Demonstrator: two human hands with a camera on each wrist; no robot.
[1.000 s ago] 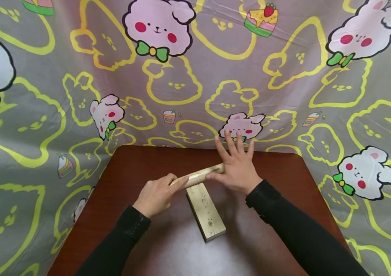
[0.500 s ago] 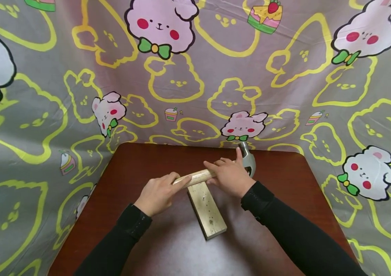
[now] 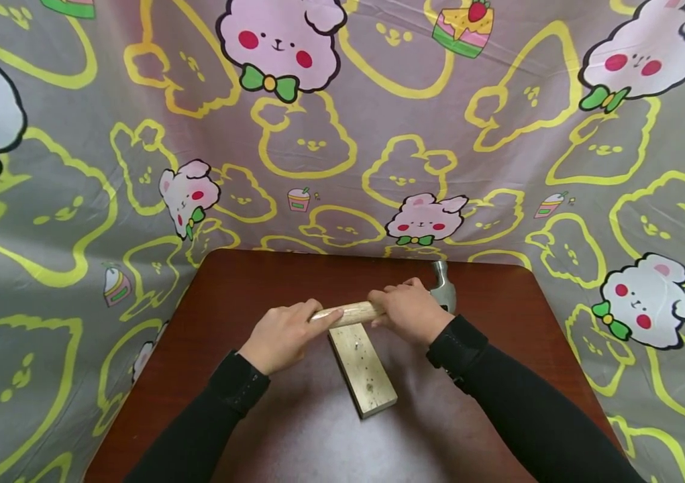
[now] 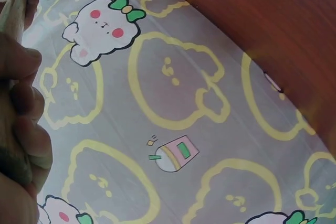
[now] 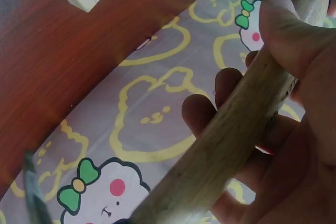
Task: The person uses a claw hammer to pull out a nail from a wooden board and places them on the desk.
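A claw hammer with a pale wooden handle [image 3: 351, 315] is held crosswise above the table. My left hand [image 3: 282, 335] grips the handle's end, its fingers curled round the wood in the left wrist view. Closer to the metal head [image 3: 443, 290], my right hand [image 3: 411, 312] wraps the same handle, thumb along it in the right wrist view. Part of the head is hidden behind that hand. Below the hammer lies a rectangular wooden block [image 3: 363, 376] with dark spots and a small shiny upright point, like a nail, near its far end.
The reddish-brown table [image 3: 245, 282] has rounded far corners. A grey cloth [image 3: 330, 221] with cartoon rabbits and yellow outlines hangs behind it and along both sides.
My right hand was spread open against the handle and has curled its fingers round it. The hammer head has come into view beside it. My left hand keeps its grip.
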